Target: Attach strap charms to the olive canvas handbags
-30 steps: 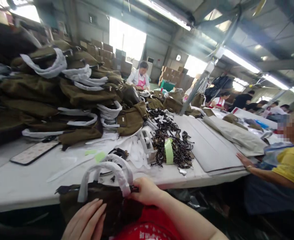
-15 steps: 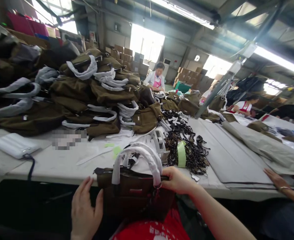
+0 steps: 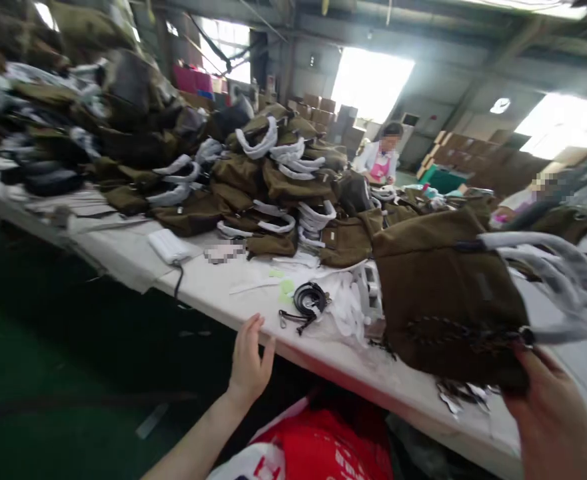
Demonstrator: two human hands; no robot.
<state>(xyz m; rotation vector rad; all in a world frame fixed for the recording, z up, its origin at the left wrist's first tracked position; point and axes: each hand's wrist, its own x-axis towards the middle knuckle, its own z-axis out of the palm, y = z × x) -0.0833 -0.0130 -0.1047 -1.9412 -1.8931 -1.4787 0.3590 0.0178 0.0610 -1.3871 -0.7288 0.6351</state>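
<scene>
A white table (image 3: pixel 208 287) carries piled bags (image 3: pixel 238 175) — plus a coiled strap (image 3: pixel 299 297) (black).

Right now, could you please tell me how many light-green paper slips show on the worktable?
2: a nearer slip, left of the coiled black strap, and a farther slip slightly beyond. Others may be hidden behind the olive handbag in the right hand.

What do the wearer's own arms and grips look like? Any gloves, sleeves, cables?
Left grip and right grip are ungloved human hands. Left forearm is bare, slim and tapering to the wrist; no sleeve, band or cable shows. Little of the right arm is in frame. Torso: red garment with pale lettering, plus white fabric with a red marking.
</scene>
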